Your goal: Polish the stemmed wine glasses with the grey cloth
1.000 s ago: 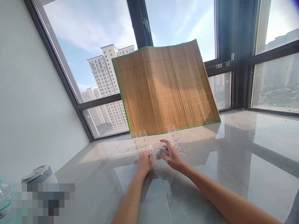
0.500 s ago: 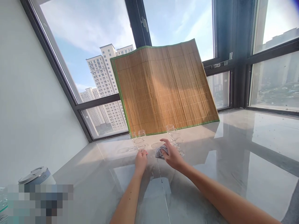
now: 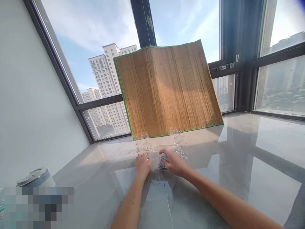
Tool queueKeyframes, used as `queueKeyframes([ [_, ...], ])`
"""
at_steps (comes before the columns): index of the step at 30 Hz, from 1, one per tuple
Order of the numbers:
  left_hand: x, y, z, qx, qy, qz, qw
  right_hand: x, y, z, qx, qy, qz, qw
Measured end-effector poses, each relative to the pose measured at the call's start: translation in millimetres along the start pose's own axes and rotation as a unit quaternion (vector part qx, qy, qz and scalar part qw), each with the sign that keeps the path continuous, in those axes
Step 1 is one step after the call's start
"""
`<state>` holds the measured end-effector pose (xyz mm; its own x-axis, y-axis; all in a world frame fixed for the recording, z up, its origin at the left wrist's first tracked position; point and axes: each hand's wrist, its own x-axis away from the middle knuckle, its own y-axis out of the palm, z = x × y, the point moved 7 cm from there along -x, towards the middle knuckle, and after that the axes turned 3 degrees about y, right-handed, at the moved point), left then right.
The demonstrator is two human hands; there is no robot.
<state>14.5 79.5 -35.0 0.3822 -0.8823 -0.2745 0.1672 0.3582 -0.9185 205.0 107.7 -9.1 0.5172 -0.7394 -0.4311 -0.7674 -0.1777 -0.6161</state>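
My left hand (image 3: 142, 165) is closed at the lower part of a clear stemmed glass (image 3: 147, 148), its fingers hiding part of the stem and foot. Two more stemmed glasses, one at the left (image 3: 135, 141) and one behind (image 3: 144, 136), stand close by. My right hand (image 3: 175, 163) is wrapped around a crumpled grey-white cloth (image 3: 163, 161), held just above or on the tabletop to the right of that glass. Beyond the right hand stands a group of clear stemmed glasses (image 3: 181, 143), partly overlapping one another.
A glossy grey surface (image 3: 200, 203) reflects the windows. Behind the glasses a bamboo mat (image 3: 166, 92) with green edging leans against the window frame. At the lower left sits a lidded container (image 3: 35, 178), next to a blurred-out patch. A white wall (image 3: 30, 95) borders the left.
The glass at my left hand has moved slightly right and nearer to me. My right hand with the cloth has come down a little toward me.
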Motion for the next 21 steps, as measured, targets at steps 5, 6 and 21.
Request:
queueKeyframes([
  [5,-0.3,-5.1,-0.8,-0.053,-0.003,0.002,0.999,0.4,2.3,-0.7,0.007,-0.003,-0.012,1.0],
  [6,-0.6,-5.0,-1.1,-0.059,-0.002,0.0,0.998,0.4,2.6,-0.9,0.009,-0.002,-0.015,1.0],
  [21,0.5,-6.9,-8.8,-0.051,-0.022,0.01,0.998,1.4,2.8,-4.2,0.023,0.004,-0.042,0.999],
])
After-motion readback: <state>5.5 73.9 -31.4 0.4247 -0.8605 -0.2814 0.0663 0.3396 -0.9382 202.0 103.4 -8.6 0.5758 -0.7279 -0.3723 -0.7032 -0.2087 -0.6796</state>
